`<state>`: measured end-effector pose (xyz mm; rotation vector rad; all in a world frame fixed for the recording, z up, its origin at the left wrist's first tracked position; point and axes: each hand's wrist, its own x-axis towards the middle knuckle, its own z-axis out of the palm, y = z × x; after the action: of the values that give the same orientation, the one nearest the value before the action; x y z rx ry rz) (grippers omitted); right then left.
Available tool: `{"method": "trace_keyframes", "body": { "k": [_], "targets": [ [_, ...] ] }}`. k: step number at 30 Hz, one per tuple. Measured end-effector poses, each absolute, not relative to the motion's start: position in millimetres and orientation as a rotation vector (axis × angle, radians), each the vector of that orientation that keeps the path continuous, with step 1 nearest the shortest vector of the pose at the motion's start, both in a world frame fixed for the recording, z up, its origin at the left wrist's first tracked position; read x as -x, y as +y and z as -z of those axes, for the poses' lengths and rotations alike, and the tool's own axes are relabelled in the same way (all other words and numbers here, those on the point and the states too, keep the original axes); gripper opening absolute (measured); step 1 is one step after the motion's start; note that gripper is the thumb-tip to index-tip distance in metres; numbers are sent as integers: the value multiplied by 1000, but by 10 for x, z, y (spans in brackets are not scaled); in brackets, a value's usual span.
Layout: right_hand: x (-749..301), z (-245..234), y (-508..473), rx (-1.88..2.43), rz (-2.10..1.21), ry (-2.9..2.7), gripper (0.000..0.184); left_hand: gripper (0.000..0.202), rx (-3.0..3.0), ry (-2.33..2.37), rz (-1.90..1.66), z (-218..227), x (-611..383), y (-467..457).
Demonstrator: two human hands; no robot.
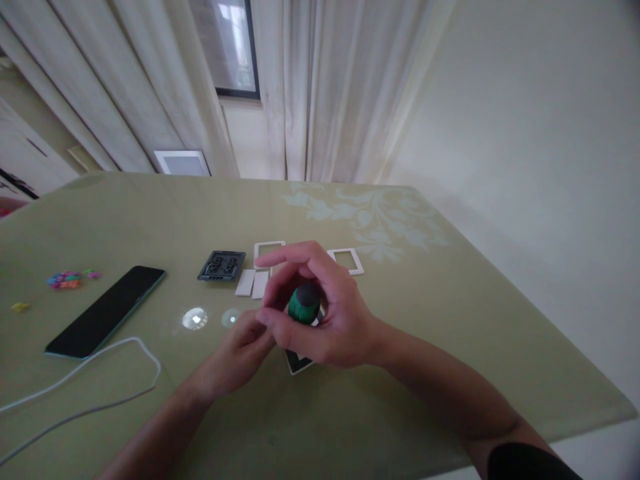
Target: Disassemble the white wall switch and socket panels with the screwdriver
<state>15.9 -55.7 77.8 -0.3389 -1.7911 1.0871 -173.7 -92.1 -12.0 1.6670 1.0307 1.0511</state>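
My right hand (320, 313) is closed around a screwdriver with a green and black handle (304, 302), held upright over a small dark switch part (299, 361) on the table. My left hand (240, 350) rests beside it with curled fingers touching that part; what they grip is hidden. Just beyond lie a dark switch module (222, 265), two white rocker plates (253, 283) and two white frames (346, 260), (269, 248).
A black phone (106, 309) lies at the left with a white cable (90, 373) looping in front of it. Small coloured pieces (70, 279) sit farther left. The olive tablecloth (400, 373) ends at the right edge by the wall. Curtains hang behind.
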Motion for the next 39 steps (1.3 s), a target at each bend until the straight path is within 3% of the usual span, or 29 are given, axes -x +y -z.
{"method": "trace_keyframes", "body": {
  "k": [10,34,37,39],
  "targets": [
    [-156,-747,-560,279,-1201,-1707,66,32,-1548,1057,-1085,87,1625,-921],
    [-125,-743,-577,352,-1072,-1723,51,28,-1614,1003,-1052,37,1773,-909],
    [-128,-729,-572,342,-1120,-1691,45,18,-1700,1046,-1034,76,1814,-913],
    [-134,-720,-569,330,-1190,-1668,43,25,-1736,1058,-1047,92,1793,-923]
  ]
}}
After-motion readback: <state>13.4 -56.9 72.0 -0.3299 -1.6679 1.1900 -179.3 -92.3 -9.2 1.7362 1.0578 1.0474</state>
